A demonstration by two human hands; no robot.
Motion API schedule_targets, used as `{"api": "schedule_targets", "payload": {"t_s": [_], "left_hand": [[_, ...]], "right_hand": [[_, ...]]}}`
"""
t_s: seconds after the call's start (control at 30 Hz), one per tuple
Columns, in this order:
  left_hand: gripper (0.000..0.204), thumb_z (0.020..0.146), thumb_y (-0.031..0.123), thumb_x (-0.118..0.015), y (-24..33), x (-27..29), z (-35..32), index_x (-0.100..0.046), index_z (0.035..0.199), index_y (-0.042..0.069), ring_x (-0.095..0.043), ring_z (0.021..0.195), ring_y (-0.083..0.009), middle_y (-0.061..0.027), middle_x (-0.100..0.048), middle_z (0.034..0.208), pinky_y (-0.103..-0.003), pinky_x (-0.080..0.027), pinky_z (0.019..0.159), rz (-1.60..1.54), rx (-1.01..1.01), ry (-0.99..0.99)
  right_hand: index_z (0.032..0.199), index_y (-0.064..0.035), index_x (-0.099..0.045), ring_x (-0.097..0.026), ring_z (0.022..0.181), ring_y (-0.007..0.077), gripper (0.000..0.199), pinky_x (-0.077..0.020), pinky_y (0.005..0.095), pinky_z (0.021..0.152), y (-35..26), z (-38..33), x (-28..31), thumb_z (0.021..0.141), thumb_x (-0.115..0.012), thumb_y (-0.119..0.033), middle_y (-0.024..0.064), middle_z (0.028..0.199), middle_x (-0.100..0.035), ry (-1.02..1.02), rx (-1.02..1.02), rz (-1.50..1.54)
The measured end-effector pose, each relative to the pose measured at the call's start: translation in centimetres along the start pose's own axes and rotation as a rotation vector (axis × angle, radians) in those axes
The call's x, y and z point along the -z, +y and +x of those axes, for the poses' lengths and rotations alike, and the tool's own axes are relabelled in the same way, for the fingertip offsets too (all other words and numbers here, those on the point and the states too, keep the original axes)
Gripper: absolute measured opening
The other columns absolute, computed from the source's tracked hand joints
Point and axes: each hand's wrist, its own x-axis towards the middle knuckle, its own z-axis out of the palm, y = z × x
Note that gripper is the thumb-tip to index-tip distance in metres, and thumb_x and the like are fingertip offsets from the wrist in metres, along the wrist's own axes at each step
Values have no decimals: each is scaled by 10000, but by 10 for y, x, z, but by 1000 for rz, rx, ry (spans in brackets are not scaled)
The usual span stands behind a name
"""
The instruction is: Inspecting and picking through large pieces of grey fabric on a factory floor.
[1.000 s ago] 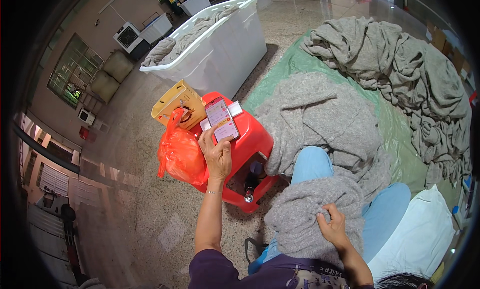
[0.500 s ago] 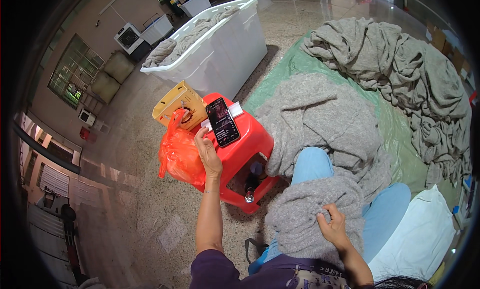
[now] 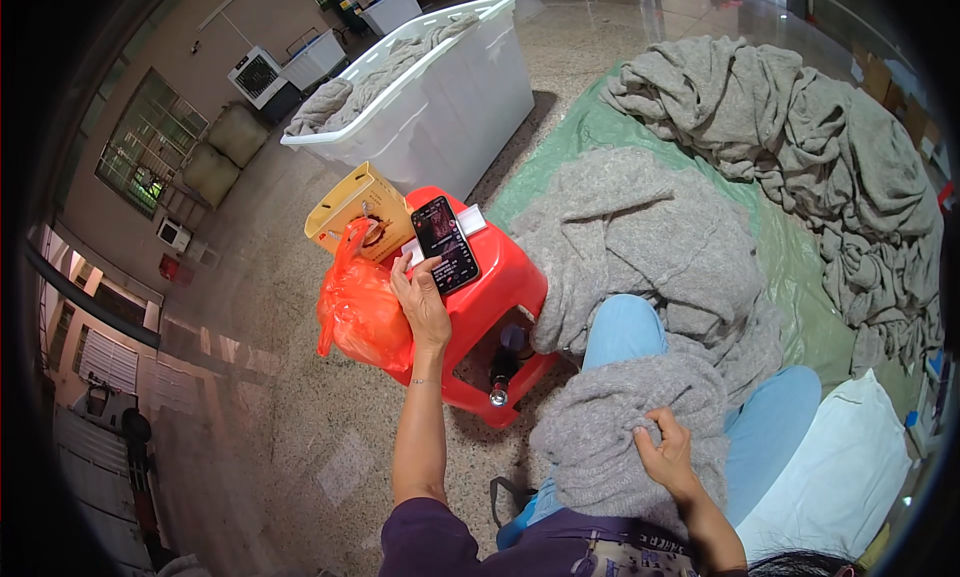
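A black smartphone [image 3: 446,245] with a lit screen leans on a white stand [image 3: 470,219] on top of a red plastic stool [image 3: 508,267]. My left hand [image 3: 424,299] is at the phone's lower left, fingers apart and holding nothing. One fingertip overlaps the screen's edge; whether it touches, I cannot tell. Across my lap lies a bunched grey knit piece [image 3: 610,442]. My right hand [image 3: 668,449] pinches a fold of it between thumb and fingers.
Beside the phone stand a yellow paper bag [image 3: 340,215] and an orange plastic bag [image 3: 365,317]. Grey knit fabric [image 3: 640,227] is heaped on a green sheet [image 3: 775,247]. A large white bin [image 3: 450,102] holds more. A dark bottle [image 3: 502,375] shows under the stool.
My left hand has shifted slightly right, and a finger now reaches over the phone's lower left edge. My right hand and the knit piece have stayed put.
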Motion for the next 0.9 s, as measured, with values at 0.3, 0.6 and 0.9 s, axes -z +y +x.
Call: {"api": "schedule_targets", "payload": {"t_s": [0.3,0.6,0.9], "left_hand": [[704,989,549,-171,1,1,-1,-599,1131,9,-314,1288,-329,-186,-406,1307,-432,-203,1091,-13,20,5],[697,988,551,-167,-2,1,-1,-593,1148,23,-312,1284,-336,-191,-402,1312,-437,-205,1088,21,26,-13],[678,994,536,-167,-3,-1,-1,-580,1165,26,-325,1271,-344,-198,-409,1298,-441,-213,1082,23,26,-7]], "right_hand": [[911,-10,-552,-495,556,182,189,-417,310,538,5,0,-3,768,-653,-82,108,642,-509,33,56,9],[917,-6,-556,-520,564,196,187,-423,315,543,3,0,-2,773,-649,-80,124,656,-533,24,42,8],[917,0,-558,-561,588,211,189,-440,316,564,3,0,0,770,-651,-75,143,673,-555,0,6,-8]]}}
